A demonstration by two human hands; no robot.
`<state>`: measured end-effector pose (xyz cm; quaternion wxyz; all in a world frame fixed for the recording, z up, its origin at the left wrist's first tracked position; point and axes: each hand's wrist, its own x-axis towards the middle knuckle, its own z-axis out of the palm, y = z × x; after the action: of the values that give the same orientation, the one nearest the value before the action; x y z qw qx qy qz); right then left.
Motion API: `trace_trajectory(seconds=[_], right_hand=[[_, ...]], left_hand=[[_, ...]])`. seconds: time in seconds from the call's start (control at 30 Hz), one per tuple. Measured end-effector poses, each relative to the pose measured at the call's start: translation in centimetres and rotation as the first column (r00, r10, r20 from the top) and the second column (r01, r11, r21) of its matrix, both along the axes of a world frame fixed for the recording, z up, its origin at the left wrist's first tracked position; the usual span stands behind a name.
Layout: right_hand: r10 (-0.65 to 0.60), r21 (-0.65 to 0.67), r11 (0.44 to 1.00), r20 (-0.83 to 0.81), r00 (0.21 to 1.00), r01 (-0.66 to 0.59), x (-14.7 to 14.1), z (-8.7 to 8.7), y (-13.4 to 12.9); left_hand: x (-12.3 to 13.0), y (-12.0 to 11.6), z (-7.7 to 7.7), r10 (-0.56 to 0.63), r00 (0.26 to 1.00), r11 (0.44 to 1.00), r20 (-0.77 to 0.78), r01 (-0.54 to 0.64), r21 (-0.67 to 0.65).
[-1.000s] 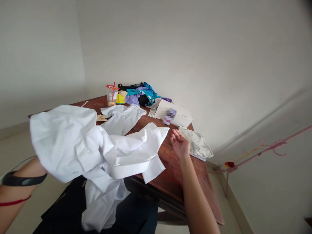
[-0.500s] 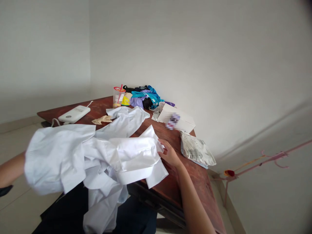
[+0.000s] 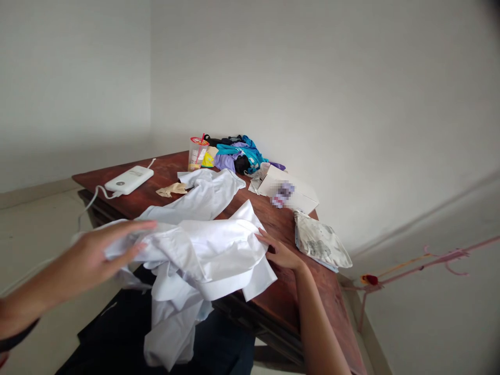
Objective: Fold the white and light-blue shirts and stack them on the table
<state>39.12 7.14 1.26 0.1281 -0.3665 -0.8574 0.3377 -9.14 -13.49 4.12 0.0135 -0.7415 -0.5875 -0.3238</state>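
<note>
The white garment (image 3: 224, 247) is lying bunched at lower centre, partly hanging below the near edge of the table (image 3: 324, 307). The left hand (image 3: 96, 255) is resting, thumb and fingers parted, against its left end; the right hand (image 3: 282, 254) is touching its right edge, fingers half curled, though whether they are pinching I can't make out. Gentle outward tension is suiting loose folds; at left, a white cable (image 3: 92, 201) is dangling near the left hand, while heaped clothes (image 3: 250, 156) and a white box (image 3: 303, 199) are occupying mid-frame

The left hand (image 3: 94, 255) and right hand (image 3: 283, 255) are bare. A black band (image 3: 19, 338) curves round the left forearm (image 3: 31, 307), a red sliver (image 3: 3, 358) beside it; dark clothing (image 3: 224, 344) covers the lap.
</note>
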Motion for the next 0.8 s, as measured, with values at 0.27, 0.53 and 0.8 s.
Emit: trace_trajectory(seconds=[0.27,0.53,0.8], right_hand=[[-0.043,-0.076,0.996,-0.055,0.998,0.039,0.2,0.5,0.1],[-0.231,0.063,0.963,-0.305,0.924,0.261,-1.1,-1.2,0.5],[-0.335,0.127,0.884,-0.498,0.800,0.450,-3.0,-1.0,-0.2]], left_hand=[[5.1,3.4,-5.2,-0.115,0.992,0.993,-0.046,0.113,-0.038],[4.7,4.0,-2.8,-0.086,0.993,0.996,-0.085,0.086,0.006],[4.4,5.4,-2.0,-0.092,0.996,0.962,0.005,0.090,-0.259]])
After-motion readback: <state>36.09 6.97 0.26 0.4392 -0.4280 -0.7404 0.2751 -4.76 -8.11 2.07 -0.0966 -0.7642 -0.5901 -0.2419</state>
